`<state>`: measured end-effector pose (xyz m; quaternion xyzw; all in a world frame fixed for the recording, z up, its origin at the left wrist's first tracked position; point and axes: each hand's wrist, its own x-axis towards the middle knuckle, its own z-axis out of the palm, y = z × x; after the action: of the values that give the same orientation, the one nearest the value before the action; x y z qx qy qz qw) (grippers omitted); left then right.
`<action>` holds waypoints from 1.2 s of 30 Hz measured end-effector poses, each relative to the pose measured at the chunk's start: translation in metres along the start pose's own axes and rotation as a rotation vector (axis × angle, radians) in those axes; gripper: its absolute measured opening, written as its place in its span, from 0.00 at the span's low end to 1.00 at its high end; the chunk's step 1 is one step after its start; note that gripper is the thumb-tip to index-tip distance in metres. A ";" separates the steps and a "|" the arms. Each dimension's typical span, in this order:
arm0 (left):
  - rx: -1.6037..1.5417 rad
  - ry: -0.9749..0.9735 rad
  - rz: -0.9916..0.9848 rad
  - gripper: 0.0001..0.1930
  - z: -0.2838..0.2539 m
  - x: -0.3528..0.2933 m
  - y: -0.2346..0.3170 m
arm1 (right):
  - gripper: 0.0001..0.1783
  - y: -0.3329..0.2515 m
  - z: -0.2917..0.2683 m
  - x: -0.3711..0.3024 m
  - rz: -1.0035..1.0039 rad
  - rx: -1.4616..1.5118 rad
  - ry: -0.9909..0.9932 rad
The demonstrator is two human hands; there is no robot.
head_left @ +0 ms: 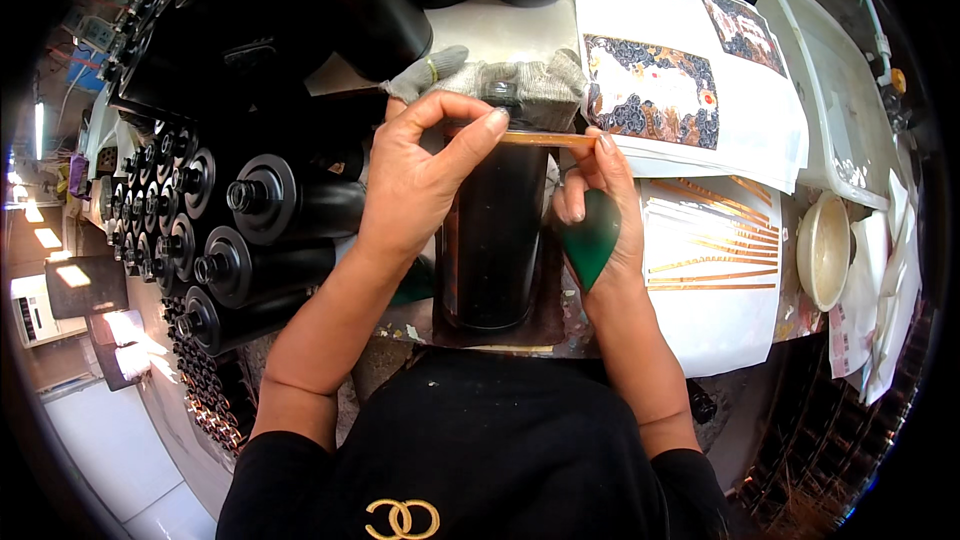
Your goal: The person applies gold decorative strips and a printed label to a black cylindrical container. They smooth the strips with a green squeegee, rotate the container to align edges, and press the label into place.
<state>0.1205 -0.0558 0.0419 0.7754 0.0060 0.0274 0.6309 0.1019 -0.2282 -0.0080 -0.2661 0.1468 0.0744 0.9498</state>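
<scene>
The left hand (425, 155) and right hand (622, 205) pinch a gold strip (545, 139) across the black bottle (490, 240) by the table's (578, 332) front edge. It looks not stuck down yet; more strips (713, 286) lie on paper (700, 335).

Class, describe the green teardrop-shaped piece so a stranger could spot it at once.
Start at the large black bottle in front of the person's chest. Just right of it is the person's right hand, and in that hand sits the green piece, its point toward the wrist. Its teardrop outline sets it apart from the bottle and the straight gold strip.
</scene>
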 end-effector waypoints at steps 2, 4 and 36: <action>0.039 0.176 0.106 0.22 0.004 -0.011 -0.002 | 0.13 0.005 -0.005 0.003 0.038 0.000 0.028; 0.266 0.171 0.173 0.36 -0.004 -0.030 -0.008 | 0.14 0.005 -0.005 0.002 0.035 -0.020 0.042; 0.021 -0.028 -0.005 0.07 0.004 -0.005 0.008 | 0.13 0.003 0.012 -0.007 0.029 -0.048 -0.009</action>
<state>0.1151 -0.0618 0.0490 0.7824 -0.0008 0.0149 0.6226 0.0977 -0.2198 0.0019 -0.2865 0.1446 0.0927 0.9426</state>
